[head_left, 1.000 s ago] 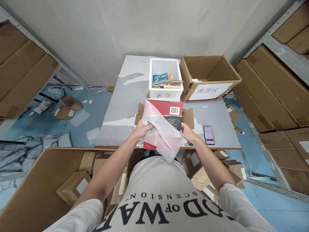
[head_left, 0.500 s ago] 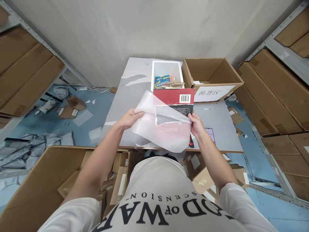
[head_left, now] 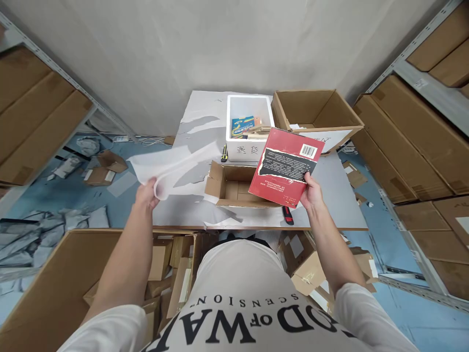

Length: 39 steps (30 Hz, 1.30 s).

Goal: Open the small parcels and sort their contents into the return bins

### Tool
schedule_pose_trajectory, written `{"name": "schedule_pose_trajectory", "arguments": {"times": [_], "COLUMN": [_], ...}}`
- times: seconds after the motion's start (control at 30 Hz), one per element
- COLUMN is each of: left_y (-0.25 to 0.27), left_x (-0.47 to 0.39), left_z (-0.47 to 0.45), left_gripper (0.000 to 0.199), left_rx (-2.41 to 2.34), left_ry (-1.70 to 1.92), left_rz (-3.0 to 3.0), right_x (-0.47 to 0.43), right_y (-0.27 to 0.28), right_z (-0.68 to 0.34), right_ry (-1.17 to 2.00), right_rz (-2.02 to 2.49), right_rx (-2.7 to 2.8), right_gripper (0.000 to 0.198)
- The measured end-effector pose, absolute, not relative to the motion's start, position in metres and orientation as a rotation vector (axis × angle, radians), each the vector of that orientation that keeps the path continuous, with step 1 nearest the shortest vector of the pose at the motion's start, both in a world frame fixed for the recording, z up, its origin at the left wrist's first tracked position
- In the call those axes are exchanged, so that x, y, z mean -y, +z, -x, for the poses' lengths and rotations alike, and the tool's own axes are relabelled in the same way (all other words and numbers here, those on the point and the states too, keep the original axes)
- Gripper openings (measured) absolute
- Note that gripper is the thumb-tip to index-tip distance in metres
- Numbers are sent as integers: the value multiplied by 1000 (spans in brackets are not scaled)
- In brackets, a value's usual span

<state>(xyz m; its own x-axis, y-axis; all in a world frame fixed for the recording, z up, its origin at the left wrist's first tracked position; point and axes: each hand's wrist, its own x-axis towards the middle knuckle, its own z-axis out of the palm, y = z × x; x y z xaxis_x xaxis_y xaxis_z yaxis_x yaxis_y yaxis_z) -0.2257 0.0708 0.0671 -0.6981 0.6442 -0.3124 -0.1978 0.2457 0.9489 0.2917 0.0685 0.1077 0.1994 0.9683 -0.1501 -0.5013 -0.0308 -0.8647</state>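
My right hand grips a red book by its right edge. A black text panel and a barcode show on the side facing me. Off to the left, my left hand is closed on a translucent white foam sheet, which trails out over the table. Between the hands, an open small cardboard box sits on the table, with the book over its right end. A red and black utility knife lies near the front edge, below the book.
A white foam box holding small books stands at the back, beside a large open cardboard box. A yellow and black cutter lies left of the foam box. Cartons fill the big box at front left; shelves flank both sides.
The foam sheet has come off the book and moved left with my left hand. My right hand has shifted right with the bare book, uncovering the small cardboard box.
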Motion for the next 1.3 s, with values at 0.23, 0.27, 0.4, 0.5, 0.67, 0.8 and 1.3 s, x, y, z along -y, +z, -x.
{"name": "schedule_pose_trajectory", "arguments": {"times": [0.23, 0.27, 0.4, 0.5, 0.67, 0.8, 1.3], "left_y": [-9, -13, -12, 11, 73, 93, 84], "left_x": [-25, -21, -16, -16, -11, 6, 33], "left_z": [174, 168, 160, 151, 83, 8, -11], "left_gripper": [41, 43, 77, 87, 60, 71, 40], "left_rx": [-2038, -2036, -2199, -2438, -1657, -1078, -809], "left_ry": [1163, 1124, 1080, 1221, 1372, 977, 1072], "left_rz": [-216, -225, -250, -438, -974, -760, -493], "right_x": [-54, -53, -49, -48, -50, -51, -104], "right_y": [91, 89, 87, 89, 98, 105, 195], "right_z": [-281, -279, -272, -268, -260, -247, -310], "right_ry": [1386, 1395, 1429, 1453, 1463, 1440, 1408], "right_rz": [995, 998, 1002, 1003, 987, 989, 1140], "right_rx": [584, 596, 666, 678, 701, 713, 1024], "right_gripper": [38, 39, 38, 37, 41, 43, 53]}}
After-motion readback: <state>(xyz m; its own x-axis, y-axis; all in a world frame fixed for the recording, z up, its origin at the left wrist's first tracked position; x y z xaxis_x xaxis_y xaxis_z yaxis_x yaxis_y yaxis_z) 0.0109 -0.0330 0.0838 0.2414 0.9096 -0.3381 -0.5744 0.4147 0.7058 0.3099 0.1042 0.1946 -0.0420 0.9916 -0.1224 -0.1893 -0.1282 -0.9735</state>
